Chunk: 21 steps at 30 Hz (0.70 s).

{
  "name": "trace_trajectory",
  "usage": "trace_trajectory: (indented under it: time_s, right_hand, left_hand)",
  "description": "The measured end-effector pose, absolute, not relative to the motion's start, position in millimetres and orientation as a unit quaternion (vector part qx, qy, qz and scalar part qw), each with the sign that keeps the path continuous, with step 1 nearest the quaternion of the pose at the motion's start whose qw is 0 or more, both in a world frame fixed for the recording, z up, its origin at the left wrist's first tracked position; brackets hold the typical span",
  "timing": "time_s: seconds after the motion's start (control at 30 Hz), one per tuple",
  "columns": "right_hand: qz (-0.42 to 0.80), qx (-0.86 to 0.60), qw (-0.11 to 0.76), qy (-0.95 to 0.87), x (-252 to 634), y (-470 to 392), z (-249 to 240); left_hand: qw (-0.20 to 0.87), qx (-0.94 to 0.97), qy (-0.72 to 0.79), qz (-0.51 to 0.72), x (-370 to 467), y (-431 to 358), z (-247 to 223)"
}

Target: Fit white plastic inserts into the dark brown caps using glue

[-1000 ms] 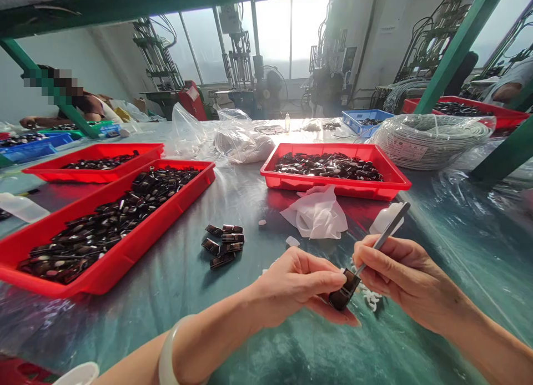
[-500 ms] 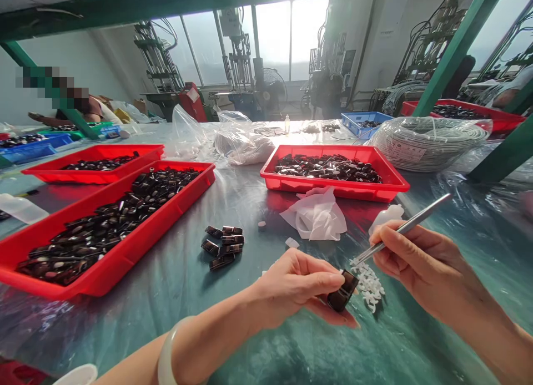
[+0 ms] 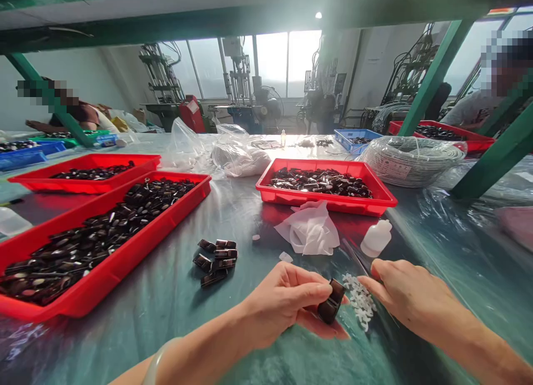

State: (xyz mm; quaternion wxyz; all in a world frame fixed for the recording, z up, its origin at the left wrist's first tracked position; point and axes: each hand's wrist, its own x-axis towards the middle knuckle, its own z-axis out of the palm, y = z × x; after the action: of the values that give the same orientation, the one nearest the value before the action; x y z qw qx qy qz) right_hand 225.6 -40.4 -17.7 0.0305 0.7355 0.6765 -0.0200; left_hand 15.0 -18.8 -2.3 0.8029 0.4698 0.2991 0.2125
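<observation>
My left hand (image 3: pixel 287 296) is closed, pinching a small glossy dark-brown plastic piece (image 3: pixel 331 302) between thumb and fingers. To its right, my right hand (image 3: pixel 410 293) is low over the table, its thumb and forefinger around metal tweezers (image 3: pixel 353 256). The tweezers point away from me, partly hidden by the hand and somewhat blurred. Between both hands lies a heap of small white translucent bits (image 3: pixel 360 302). A little white bottle (image 3: pixel 376 238) stands just beyond my right hand. Several similar dark pieces (image 3: pixel 216 261) are grouped on the table left of my left hand.
Red trays of dark pieces stand at the left (image 3: pixel 137 252), farther left (image 3: pixel 83 184) and ahead (image 3: pixel 325 201). Crumpled white tissue (image 3: pixel 310 229) lies before the middle one. A wrapped cable coil (image 3: pixel 412 162) and green frame posts (image 3: pixel 431 77) are at the right. Two people sit farther off.
My right hand has turned palm-down and lowered, and the tweezers have swung from raised to low and pointing away. The bottle is uncovered. My left hand keeps the dark piece; the view tilted up slightly.
</observation>
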Motion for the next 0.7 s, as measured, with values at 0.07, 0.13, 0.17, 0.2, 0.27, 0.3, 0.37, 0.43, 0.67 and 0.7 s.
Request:
trace_trajectory:
  time_s: [0.07,0.13,0.17,0.2,0.27,0.3,0.37,0.43,0.67,0.7]
  right_hand:
    - [-0.015,0.737,0.020,0.676,223.2,-40.5,-14.0]
    - [-0.027,0.715,-0.057,0.697,219.9,-42.8,-8.9]
    - [-0.047,0.687,-0.117,0.716,218.0,-44.9,-6.2]
    - [-0.075,0.649,-0.183,0.735,216.0,-47.5,-3.5]
    - [-0.144,0.558,-0.293,0.763,211.6,-52.9,1.6]
    - [-0.181,0.519,-0.324,0.770,209.2,-55.1,3.8]
    - [-0.247,0.460,-0.354,0.776,204.5,-57.2,7.1]
    - [-0.294,0.420,-0.367,0.776,200.5,-56.2,8.0]
    - [-0.340,0.439,-0.464,0.691,199.0,-51.0,-3.8]
    - [-0.347,0.449,-0.484,0.666,199.7,-51.0,-4.8]
  left_hand:
    - [0.804,0.466,0.296,0.222,14.7,-18.5,-2.5]
    - [0.806,0.462,0.291,0.229,14.5,-18.0,-2.9]
    - [0.807,0.460,0.288,0.232,14.4,-17.6,-3.3]
    - [0.809,0.458,0.285,0.235,14.4,-17.4,-3.7]
    - [0.813,0.451,0.283,0.237,14.6,-17.1,-4.7]
    - [0.814,0.448,0.282,0.238,14.8,-17.2,-5.3]
    - [0.818,0.443,0.281,0.237,15.3,-17.6,-6.1]
    - [0.821,0.440,0.277,0.235,15.9,-18.3,-6.6]
    - [0.822,0.437,0.277,0.238,16.9,-19.6,-5.8]
    - [0.821,0.437,0.279,0.239,16.8,-19.8,-5.7]
